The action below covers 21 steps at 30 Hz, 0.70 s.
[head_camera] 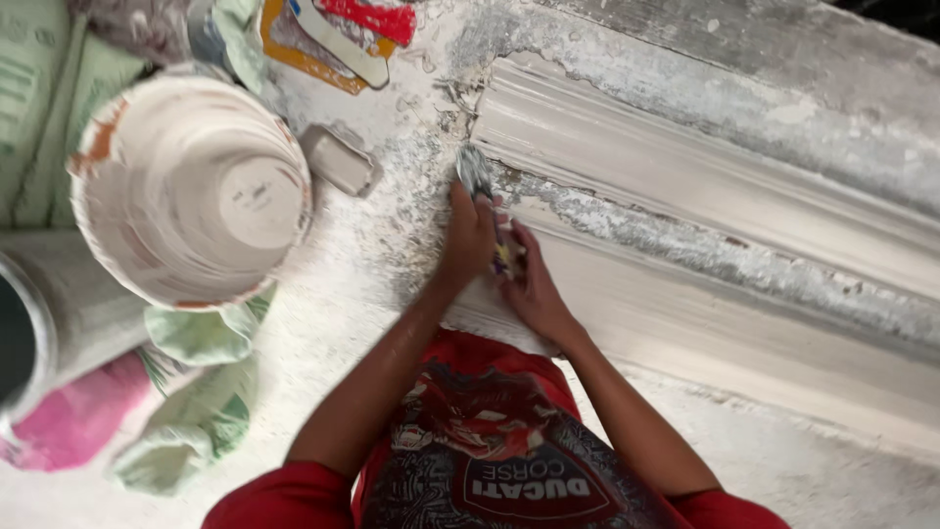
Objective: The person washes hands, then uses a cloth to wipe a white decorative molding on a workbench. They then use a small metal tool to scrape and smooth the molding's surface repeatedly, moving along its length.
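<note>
Both hands grip one plaster-smeared scraper [477, 174], the left hand [468, 238] closed round its handle and the right hand [529, 284] closed beside it, pressing the blade against the near end of a long white plaster moulding [685, 186], with an empty white bucket [186, 186] standing well apart to the left.

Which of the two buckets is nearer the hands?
The plaster-caked white bucket with the orange-stained rim, seen from above with its whole mouth in view. It stands close to the left hand; the other bucket is cut off at the frame's left edge.
</note>
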### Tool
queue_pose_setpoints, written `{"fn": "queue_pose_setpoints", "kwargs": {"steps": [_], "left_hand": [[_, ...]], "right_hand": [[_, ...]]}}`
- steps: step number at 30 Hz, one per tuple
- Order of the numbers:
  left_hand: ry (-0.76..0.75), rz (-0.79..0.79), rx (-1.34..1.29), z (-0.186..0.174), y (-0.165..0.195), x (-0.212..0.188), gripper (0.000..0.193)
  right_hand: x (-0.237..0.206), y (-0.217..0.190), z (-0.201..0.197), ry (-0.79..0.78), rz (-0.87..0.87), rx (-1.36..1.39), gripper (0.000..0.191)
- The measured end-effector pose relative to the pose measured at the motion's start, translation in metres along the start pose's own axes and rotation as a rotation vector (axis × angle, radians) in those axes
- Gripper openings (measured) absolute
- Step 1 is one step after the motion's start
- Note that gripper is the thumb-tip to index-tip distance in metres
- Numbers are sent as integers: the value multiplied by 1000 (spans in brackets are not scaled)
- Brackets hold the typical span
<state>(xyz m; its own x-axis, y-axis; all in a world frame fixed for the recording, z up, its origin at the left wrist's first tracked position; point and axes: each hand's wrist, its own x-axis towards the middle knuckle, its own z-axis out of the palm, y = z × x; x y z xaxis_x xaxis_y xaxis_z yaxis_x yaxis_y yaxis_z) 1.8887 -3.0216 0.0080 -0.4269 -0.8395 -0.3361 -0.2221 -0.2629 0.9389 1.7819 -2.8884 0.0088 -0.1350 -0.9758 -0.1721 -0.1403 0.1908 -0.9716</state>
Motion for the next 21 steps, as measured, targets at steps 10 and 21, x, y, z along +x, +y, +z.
{"fn": "queue_pose_setpoints", "kwargs": {"steps": [10,21], "left_hand": [[256,296,655,83,-42,-69,40],[257,450,1101,139,-55,-42,34]], "right_hand": [[14,-4,-137,-378,225,-531,59],[33,0,-190,-506,119,-841,51]]}}
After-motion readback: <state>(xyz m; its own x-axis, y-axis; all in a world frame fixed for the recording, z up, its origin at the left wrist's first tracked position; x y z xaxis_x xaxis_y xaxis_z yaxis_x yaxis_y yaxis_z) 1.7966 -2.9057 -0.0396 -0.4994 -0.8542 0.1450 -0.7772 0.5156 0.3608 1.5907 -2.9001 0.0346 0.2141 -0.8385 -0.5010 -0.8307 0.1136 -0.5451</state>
